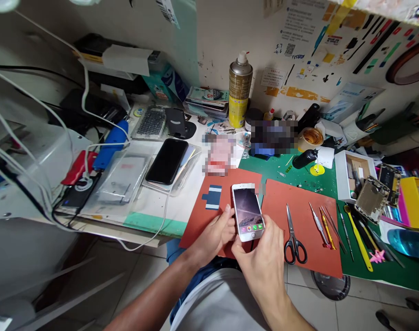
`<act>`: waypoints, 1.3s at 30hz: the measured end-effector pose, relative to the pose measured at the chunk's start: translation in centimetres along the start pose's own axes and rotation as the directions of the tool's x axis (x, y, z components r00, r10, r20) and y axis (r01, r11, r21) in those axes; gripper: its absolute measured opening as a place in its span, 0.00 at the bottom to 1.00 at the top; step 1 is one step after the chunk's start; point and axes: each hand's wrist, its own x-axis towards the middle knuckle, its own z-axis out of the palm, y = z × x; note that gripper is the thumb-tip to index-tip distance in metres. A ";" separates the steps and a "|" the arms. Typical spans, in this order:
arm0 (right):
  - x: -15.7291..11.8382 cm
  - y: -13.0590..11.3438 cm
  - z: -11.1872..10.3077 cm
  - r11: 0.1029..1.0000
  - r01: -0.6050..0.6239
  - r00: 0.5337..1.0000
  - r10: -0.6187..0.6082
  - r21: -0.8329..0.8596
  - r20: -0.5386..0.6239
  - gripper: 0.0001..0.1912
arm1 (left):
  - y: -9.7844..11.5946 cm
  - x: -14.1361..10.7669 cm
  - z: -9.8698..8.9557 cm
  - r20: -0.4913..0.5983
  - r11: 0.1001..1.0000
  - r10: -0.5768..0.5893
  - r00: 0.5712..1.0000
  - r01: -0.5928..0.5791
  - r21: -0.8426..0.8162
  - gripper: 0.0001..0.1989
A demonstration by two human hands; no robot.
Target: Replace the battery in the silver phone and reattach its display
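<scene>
A white smartphone [248, 209] with its screen lit, showing a home screen with a row of app icons, is held over the orange mat. Along its lower left edge, my left hand [213, 235] grips it with the thumb up and fingers curled. My right hand [262, 253] is closed around the lower right side, thumb near the bottom edge. A dark blue adhesive strip piece [213, 197] with white bands lies on the orange mat [195, 225] left of the phone. Black-handled scissors [294, 243] rest to the right of my right hand.
Screwdrivers [327, 230] and tweezers [335, 227] lie right of the scissors, near a yellow pry tool [359, 239]. A black phone [167, 161] sits on the left. A spray can [239, 89] stands at the back. A white cable [163, 225] hangs over the front edge.
</scene>
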 end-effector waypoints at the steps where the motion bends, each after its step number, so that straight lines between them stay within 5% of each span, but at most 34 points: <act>1: -0.1 -0.1 0.0 1.000 0.002 1.000 -0.002 0.007 -0.011 0.33 | -0.5 0.6 0.7 0.028 0.988 0.060 0.998 -0.055 -0.145 0.33; 4: -0.5 -0.5 0.0 0.998 0.049 0.997 -0.046 0.038 -0.069 0.34 | -1.4 2.0 2.1 0.071 0.922 0.096 0.993 -0.062 -0.382 0.32; 9: -1.8 2.1 -1.4 0.977 0.205 0.971 -0.196 0.059 -0.135 0.34 | -1.3 2.8 2.0 0.150 0.902 0.097 0.984 -0.023 -0.431 0.38; 11: -2.1 4.9 -2.4 0.982 0.183 0.964 -0.190 -0.053 -0.186 0.24 | -0.8 2.9 1.5 0.162 0.905 0.131 0.978 -0.052 -0.422 0.38; 15: -1.9 10.2 -3.6 0.930 0.052 0.985 -0.107 -0.365 -0.133 0.22 | 0.2 2.8 0.6 0.206 0.928 0.137 0.969 -0.053 -0.369 0.39; 19: -0.9 11.8 -3.4 0.845 0.089 0.994 -0.112 -0.528 -0.011 0.19 | 0.6 2.7 0.3 0.226 0.946 0.136 0.965 -0.059 -0.319 0.39; 25: 1.2 11.8 -3.2 0.793 0.151 0.988 -0.147 -0.591 0.055 0.17 | 0.0 3.1 0.0 0.207 0.954 0.150 0.967 -0.086 -0.288 0.37; 29: 3.0 10.2 -3.9 0.822 0.094 0.980 -0.176 -0.561 -0.094 0.11 | -0.3 3.0 -0.1 0.201 0.956 0.145 0.969 -0.085 -0.282 0.38; 32: 3.0 7.0 -3.9 0.912 0.336 0.911 -0.378 -0.235 -0.165 0.05 | -0.3 3.0 0.0 0.205 0.947 0.154 0.967 -0.085 -0.310 0.36; 34: 2.3 4.6 -3.4 0.828 0.561 0.823 -0.560 -0.025 -0.094 0.10 | -0.4 3.1 0.1 0.155 0.933 0.170 0.973 -0.108 -0.344 0.32; 36: 1.7 2.8 -2.6 0.780 0.625 0.781 -0.623 0.039 -0.038 0.12 | -0.5 3.1 0.2 0.071 0.915 0.177 0.982 -0.138 -0.378 0.27; 39: 1.4 1.7 -1.5 0.797 0.603 0.798 -0.603 0.020 -0.005 0.13 | -0.6 3.1 0.3 0.007 0.897 0.163 0.987 -0.145 -0.418 0.24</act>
